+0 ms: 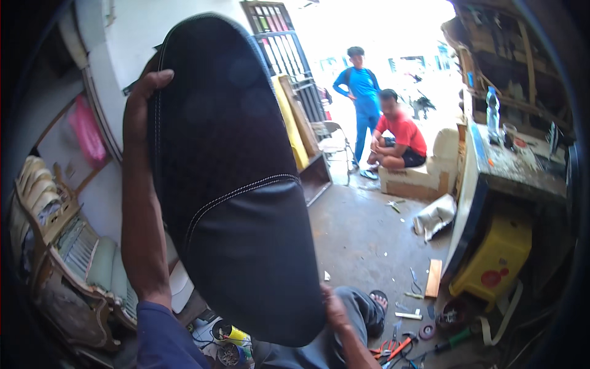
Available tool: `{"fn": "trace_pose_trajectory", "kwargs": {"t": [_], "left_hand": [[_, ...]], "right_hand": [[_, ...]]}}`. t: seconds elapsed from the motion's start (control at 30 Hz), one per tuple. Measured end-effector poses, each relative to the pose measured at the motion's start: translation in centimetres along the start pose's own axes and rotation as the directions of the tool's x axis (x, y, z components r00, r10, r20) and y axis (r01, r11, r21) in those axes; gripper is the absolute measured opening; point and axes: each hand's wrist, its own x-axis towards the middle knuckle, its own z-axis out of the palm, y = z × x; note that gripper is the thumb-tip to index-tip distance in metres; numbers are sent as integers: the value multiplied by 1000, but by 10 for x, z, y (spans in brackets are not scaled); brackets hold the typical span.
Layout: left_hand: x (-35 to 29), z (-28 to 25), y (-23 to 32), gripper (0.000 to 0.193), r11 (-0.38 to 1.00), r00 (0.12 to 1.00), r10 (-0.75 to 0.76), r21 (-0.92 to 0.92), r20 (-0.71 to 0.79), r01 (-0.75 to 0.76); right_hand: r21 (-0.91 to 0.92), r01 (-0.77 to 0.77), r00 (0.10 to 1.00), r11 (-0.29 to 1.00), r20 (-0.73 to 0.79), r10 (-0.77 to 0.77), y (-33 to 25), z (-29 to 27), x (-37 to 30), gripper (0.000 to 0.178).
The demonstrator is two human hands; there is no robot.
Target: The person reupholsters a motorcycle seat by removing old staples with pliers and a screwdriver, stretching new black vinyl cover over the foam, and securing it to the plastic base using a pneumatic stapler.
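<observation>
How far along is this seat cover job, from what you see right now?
The black cover with white stitching looks fitted smoothly over the seat on the side in view. In hand: the left hand grips its upper edge and the right hand its lower end, holding it up. Left: its underside is hidden, so fastening there can't be judged; pliers and other tools lie on the floor.
</observation>
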Motion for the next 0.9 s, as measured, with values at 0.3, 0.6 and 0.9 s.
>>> {"fn": "trace_pose_trajectory", "kwargs": {"t": [0.3, 0.6, 0.9], "left_hand": [[-129, -150, -85, 44, 979, 850, 38, -151, -525, -137], [-240, -283, -162, 53, 941, 743, -231, -338, -628, 7], [-353, -327, -250, 56, 861, 539, -461, -502, -705, 80]], "right_hand": [[-268, -362, 880, 893, 217, 422, -19, -70, 32, 85], [-331, -549, 819, 768, -28, 573, 35, -70, 46, 93], [-714, -560, 768, 420, -256, 587, -22, -72, 7, 85]]}}
